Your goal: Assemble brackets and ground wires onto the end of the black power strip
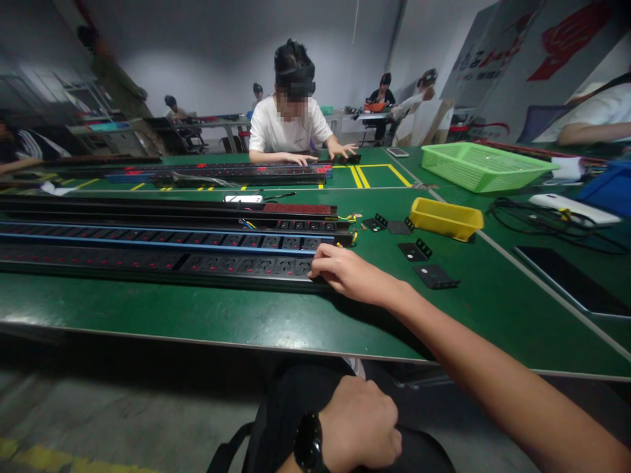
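My right hand [345, 272] reaches over the green table, its bent fingers closed on the right end of the nearest long black socket strip [227, 264]. A blue-edged strip [148, 238] lies just behind it, and more dark strips lie farther back. Down by my lap, below the table edge, my left hand [362, 420] is curled into a fist with nothing visible in it; a black watch [309, 443] is on that wrist. Several black brackets [434, 276] lie to the right of my right hand.
Beyond the brackets stand a yellow bin [446, 219] and a green basket [486, 165]. Black cables [547, 220], a white device [574, 209] and a dark flat panel [576, 279] lie at right. A person [290, 128] works across the green table [197, 315].
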Tool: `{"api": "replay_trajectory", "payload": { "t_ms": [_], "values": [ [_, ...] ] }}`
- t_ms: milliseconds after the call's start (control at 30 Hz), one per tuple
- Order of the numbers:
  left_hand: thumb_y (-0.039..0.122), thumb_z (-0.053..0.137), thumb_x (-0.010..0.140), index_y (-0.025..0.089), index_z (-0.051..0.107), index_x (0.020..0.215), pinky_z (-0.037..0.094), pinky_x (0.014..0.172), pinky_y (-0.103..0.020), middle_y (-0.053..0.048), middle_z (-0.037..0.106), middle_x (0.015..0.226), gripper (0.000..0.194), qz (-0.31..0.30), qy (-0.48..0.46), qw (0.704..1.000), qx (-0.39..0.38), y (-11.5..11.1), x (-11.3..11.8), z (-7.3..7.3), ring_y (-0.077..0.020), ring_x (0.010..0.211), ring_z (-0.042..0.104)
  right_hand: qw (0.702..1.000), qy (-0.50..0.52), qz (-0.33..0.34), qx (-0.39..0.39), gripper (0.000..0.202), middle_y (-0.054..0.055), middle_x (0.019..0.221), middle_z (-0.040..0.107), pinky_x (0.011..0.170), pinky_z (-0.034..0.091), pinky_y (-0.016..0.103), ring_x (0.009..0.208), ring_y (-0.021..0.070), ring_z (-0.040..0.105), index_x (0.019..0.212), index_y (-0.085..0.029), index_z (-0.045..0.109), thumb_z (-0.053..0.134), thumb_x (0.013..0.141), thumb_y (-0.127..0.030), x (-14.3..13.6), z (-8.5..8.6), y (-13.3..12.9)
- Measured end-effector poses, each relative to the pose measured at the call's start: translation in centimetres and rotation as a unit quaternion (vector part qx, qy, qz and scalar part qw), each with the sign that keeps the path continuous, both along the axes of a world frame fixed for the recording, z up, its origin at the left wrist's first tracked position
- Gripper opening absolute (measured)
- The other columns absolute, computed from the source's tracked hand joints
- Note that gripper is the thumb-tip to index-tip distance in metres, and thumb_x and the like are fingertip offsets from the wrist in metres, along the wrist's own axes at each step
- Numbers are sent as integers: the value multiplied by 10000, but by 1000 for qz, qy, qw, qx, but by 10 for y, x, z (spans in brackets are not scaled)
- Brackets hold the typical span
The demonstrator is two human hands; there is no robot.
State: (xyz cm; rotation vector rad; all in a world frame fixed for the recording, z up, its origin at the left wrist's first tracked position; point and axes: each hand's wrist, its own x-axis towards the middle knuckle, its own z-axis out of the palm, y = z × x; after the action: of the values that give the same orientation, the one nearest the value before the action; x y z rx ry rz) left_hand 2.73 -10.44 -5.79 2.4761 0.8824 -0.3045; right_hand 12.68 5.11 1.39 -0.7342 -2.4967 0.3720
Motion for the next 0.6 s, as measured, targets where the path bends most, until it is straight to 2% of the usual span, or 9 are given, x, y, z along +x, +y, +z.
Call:
{"api": "replay_trajectory", "payload": {
  "t_ms": [333,500,600],
  "values": [
    [350,534,910,93,801,946,587,732,-417,-200,786,891,372,8,6,1000,-10,0,1,0,-347,860,768,1000,18,-4,-3,304,74,1015,598,819,466,300,894,181,581,1029,-187,709,514,898,7,1,-4,0],
    [356,511,915,86,798,973,591,743,-437,-208,785,922,398,5,9,1000,-13,0,1,-2,-361,881,764,1000,-6,-7,22,291,88,1005,583,774,464,295,854,183,562,945,-162,698,494,869,32,-4,0,-3],
    [355,522,907,91,798,953,589,729,-427,-205,785,904,384,7,4,1000,-5,-1,1,-3,-353,861,765,999,26,-9,21,295,87,1018,585,809,477,306,892,187,575,945,-171,713,508,872,28,-4,-2,-2]
  ]
}}
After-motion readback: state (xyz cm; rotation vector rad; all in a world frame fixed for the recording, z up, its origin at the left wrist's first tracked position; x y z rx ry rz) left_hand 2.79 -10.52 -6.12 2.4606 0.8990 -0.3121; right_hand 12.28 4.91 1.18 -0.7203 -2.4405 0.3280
